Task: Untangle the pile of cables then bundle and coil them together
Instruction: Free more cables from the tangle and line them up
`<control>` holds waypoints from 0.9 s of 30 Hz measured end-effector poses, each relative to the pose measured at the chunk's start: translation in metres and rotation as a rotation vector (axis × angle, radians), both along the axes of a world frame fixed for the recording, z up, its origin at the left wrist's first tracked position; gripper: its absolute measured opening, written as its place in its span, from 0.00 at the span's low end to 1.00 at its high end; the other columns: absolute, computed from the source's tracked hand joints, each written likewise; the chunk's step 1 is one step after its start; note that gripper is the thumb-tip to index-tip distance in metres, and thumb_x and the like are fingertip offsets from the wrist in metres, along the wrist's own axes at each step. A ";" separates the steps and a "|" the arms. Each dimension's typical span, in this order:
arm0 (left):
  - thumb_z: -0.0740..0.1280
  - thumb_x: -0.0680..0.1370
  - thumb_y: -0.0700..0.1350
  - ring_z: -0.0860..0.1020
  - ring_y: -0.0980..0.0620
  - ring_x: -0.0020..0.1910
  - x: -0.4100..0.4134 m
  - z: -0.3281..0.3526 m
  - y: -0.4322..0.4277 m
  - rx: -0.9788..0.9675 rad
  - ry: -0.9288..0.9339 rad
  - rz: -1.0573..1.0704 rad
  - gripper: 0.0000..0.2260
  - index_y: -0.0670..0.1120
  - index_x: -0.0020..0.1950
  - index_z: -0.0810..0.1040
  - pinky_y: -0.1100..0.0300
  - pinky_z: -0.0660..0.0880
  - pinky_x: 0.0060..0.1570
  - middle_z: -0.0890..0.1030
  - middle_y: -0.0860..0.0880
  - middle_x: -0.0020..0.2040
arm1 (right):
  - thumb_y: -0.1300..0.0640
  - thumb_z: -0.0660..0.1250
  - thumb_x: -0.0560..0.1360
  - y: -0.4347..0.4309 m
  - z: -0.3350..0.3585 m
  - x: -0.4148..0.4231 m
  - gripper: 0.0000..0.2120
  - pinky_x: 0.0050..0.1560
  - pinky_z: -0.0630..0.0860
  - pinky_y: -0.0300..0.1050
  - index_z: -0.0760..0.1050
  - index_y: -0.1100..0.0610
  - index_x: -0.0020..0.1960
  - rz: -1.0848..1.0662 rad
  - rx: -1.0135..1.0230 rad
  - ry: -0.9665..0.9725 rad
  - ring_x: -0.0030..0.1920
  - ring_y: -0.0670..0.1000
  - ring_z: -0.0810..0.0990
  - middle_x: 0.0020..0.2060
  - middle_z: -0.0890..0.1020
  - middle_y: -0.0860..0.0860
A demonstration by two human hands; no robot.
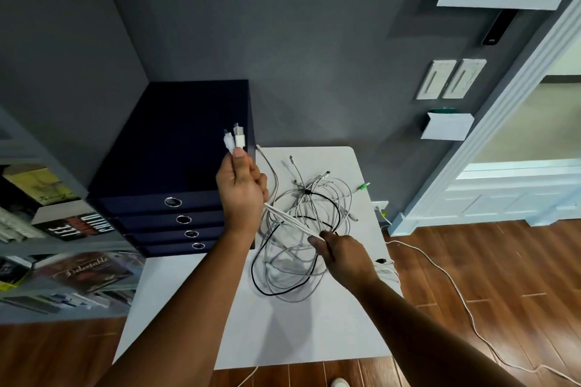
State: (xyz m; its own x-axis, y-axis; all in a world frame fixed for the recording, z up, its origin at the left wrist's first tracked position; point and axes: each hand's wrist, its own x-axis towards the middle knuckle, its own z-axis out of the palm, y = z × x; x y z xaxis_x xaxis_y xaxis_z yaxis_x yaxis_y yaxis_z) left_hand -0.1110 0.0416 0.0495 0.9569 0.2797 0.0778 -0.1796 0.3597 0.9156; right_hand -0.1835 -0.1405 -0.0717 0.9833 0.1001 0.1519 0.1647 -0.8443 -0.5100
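Cables: tangled pile [302, 203], white with one black, on white table [188, 308]. My left hand [240, 188] grips two raised plug ends [235, 140]; my right hand [342, 258] pinches taut white strands [292, 220] stretched between both hands.

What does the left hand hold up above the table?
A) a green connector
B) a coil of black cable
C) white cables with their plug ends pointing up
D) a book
C: the left hand grips white cables, and their plug ends stick up above its thumb; the green connector lies on the table.
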 end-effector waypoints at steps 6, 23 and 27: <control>0.52 0.87 0.48 0.56 0.57 0.23 -0.001 0.004 0.013 -0.048 0.059 0.049 0.18 0.48 0.37 0.63 0.67 0.54 0.24 0.60 0.53 0.29 | 0.28 0.43 0.77 -0.006 0.004 -0.003 0.31 0.35 0.69 0.49 0.67 0.52 0.36 -0.041 0.173 0.037 0.32 0.53 0.74 0.26 0.73 0.49; 0.55 0.85 0.49 0.54 0.54 0.26 -0.010 -0.002 0.082 -0.087 -0.079 0.199 0.17 0.50 0.36 0.62 0.66 0.55 0.25 0.58 0.50 0.32 | 0.29 0.50 0.76 0.023 0.008 0.006 0.30 0.37 0.72 0.49 0.64 0.52 0.30 0.000 -0.023 0.177 0.32 0.52 0.71 0.24 0.70 0.48; 0.54 0.85 0.51 0.54 0.53 0.26 -0.019 -0.009 0.111 -0.090 -0.090 0.353 0.17 0.50 0.37 0.62 0.66 0.54 0.26 0.57 0.48 0.32 | 0.36 0.47 0.80 0.042 0.004 -0.001 0.23 0.33 0.66 0.48 0.65 0.51 0.37 0.168 0.050 0.015 0.33 0.56 0.75 0.27 0.72 0.47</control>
State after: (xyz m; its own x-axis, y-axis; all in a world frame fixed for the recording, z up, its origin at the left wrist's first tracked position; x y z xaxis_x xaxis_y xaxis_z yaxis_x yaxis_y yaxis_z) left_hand -0.1300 0.1524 0.0404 0.7909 0.6005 0.1178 -0.3853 0.3392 0.8582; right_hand -0.1844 -0.0981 -0.0675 0.9556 0.2555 0.1468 0.2933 -0.7788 -0.5544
